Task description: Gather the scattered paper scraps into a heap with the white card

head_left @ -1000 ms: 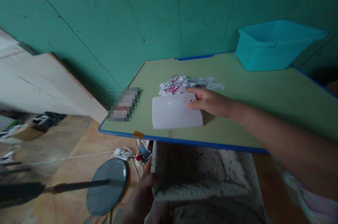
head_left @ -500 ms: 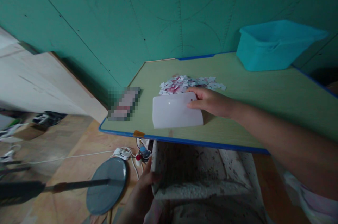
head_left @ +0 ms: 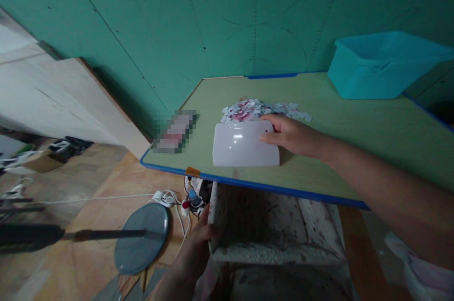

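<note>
My right hand point(head_left: 283, 135) grips a white plastic scraper point(head_left: 244, 147) by its right end, thumb on the near face and fingers behind. The scraper leans upright, its lower edge at the tabletop point(head_left: 319, 168). Just behind it lies a heap of small white and pink paper scraps point(head_left: 244, 110), partly hidden by the scraper and my fingers. Below the table's blue front edge, my left hand point(head_left: 200, 239) is wrapped round the left side of a speckled white bin point(head_left: 276, 253), whose opening sits under the edge.
A turquoise plastic tub point(head_left: 372, 71) stands at the table's back right against the green wall point(head_left: 220, 7). On the left of the table lies a pixelated flat object point(head_left: 176, 131). A round grey base with a pole point(head_left: 142, 253), cables and a power strip point(head_left: 162, 198) are on the floor.
The view has shifted slightly, so the table and tub appear a little farther right. The scraper's lower edge looks more level now. Both hands keep their grip.
</note>
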`<act>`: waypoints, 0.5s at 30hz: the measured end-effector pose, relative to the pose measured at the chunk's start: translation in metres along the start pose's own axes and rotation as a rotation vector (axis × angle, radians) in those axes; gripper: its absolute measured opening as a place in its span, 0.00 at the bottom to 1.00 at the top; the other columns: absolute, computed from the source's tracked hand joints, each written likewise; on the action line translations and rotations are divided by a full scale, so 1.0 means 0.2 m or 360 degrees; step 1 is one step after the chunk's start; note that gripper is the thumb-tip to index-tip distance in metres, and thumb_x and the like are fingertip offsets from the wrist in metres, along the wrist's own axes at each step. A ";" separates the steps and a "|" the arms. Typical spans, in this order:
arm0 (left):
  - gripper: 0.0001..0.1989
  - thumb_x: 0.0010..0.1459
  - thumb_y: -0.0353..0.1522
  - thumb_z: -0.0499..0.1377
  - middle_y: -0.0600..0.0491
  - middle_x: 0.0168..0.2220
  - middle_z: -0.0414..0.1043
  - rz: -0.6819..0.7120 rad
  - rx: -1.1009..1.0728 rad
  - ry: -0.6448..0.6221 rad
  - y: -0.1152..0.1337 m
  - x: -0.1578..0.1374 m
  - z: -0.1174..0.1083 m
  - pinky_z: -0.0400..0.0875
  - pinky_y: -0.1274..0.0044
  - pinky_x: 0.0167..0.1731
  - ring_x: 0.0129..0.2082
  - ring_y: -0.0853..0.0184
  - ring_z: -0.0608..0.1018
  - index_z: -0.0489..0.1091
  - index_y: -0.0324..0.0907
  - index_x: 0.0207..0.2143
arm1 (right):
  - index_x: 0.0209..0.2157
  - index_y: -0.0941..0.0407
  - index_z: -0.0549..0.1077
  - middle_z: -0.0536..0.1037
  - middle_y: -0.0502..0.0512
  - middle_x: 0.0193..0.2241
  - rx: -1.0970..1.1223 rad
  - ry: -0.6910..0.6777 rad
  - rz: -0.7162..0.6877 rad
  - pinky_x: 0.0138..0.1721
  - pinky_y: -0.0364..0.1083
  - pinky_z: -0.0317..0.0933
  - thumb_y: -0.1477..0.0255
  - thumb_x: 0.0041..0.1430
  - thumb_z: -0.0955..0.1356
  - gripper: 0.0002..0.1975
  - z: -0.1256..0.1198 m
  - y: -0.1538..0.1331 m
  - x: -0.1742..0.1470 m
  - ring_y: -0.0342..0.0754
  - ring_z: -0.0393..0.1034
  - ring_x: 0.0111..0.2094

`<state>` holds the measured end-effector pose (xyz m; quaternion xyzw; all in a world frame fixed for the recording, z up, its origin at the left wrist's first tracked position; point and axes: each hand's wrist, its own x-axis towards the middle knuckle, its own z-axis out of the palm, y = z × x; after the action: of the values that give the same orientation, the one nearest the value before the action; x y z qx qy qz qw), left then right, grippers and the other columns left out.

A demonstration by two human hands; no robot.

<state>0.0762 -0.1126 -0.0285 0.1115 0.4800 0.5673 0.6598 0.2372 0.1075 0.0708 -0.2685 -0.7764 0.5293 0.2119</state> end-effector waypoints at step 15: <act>0.33 0.36 0.22 0.56 0.57 0.25 0.75 -0.0110 -0.0120 -0.0059 -0.02 0.06 -0.12 0.65 0.74 0.25 0.28 0.62 0.75 0.59 0.48 0.49 | 0.34 0.55 0.63 0.71 0.50 0.28 -0.0212 -0.0022 0.0057 0.25 0.41 0.57 0.70 0.49 0.63 0.08 -0.03 0.03 -0.05 0.44 0.66 0.28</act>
<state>0.0582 -0.1130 -0.0496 0.0802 0.4494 0.5597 0.6916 0.2493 0.1065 0.0672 -0.2923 -0.8064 0.4820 0.1788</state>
